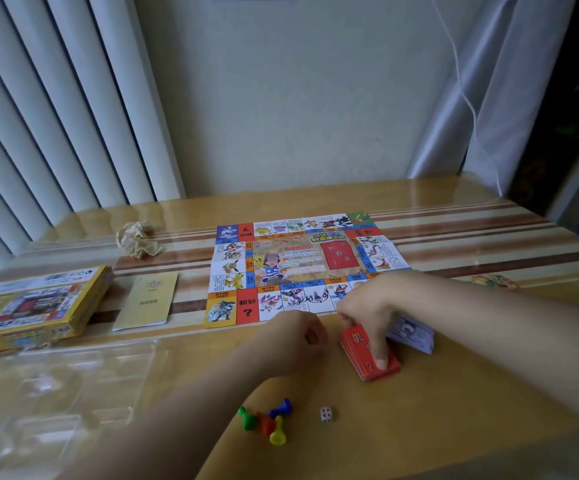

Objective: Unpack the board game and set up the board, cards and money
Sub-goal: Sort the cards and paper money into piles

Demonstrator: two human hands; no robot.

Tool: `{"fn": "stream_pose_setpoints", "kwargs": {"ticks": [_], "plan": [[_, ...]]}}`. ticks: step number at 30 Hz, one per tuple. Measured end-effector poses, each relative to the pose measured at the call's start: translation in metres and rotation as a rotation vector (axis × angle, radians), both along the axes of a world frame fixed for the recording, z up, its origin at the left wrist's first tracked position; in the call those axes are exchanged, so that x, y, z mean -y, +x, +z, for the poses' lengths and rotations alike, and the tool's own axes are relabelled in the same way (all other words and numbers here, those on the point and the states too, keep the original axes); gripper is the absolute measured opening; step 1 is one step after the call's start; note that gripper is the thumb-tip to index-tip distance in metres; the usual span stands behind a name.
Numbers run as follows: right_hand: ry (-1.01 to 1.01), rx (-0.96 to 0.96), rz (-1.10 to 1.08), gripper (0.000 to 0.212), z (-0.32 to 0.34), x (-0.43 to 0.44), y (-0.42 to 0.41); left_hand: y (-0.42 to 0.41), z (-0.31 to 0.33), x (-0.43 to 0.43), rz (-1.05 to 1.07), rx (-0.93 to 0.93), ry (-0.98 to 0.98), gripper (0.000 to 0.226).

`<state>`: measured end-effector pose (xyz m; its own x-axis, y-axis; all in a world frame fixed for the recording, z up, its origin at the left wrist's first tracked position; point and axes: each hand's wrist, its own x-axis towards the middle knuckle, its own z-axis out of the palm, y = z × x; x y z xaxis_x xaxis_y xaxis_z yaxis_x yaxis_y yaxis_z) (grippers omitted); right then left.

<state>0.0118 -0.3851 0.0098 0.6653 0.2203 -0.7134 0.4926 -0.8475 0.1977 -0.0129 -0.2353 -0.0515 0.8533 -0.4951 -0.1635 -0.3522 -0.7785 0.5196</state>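
Clamped from above, the red card deck (355, 348) sits under the right hand (367, 306), one finger laid along its top face and the others curled over its far end. The deck rests on the table (454, 403) just in front of the board's near edge, touching a stack of purple-and-white paper money (414, 337) on its right. The left hand (295, 337) lies just beside the deck with its fingers curled under; whether it holds anything cannot be told. The board (298, 265) lies unfolded and flat in the middle of the table. Nearer the person lie four coloured pawns (267, 420) in a cluster and a die (326, 414). At the left are the yellow box (31, 306), a booklet (146, 299) and a clear plastic tray (56, 393).
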Motion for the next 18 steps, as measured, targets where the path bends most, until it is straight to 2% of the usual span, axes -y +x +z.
{"fn": "stream_pose_setpoints", "kwargs": {"ticks": [4, 8, 14, 16, 18], "plan": [[-0.038, -0.002, 0.015, 0.073, 0.001, -0.004, 0.001, -0.001, 0.001, 0.000, 0.012, -0.008, -0.018, 0.019], [0.012, 0.005, 0.024, 0.058, 0.001, -0.001, -0.002, -0.001, 0.002, 0.000, 0.026, -0.015, -0.025, 0.019], [0.095, 0.053, 0.049, 0.067, 0.001, 0.010, -0.015, -0.002, 0.008, -0.001, 0.056, -0.063, -0.048, 0.022], [0.114, 0.073, 0.095, 0.061, 0.003, 0.012, -0.021, -0.004, 0.011, -0.003, 0.112, -0.114, -0.137, 0.023], [0.220, 0.094, 0.091, 0.048, 0.010, 0.014, -0.023, -0.007, 0.015, -0.007, 0.198, -0.198, -0.332, 0.029]]}}
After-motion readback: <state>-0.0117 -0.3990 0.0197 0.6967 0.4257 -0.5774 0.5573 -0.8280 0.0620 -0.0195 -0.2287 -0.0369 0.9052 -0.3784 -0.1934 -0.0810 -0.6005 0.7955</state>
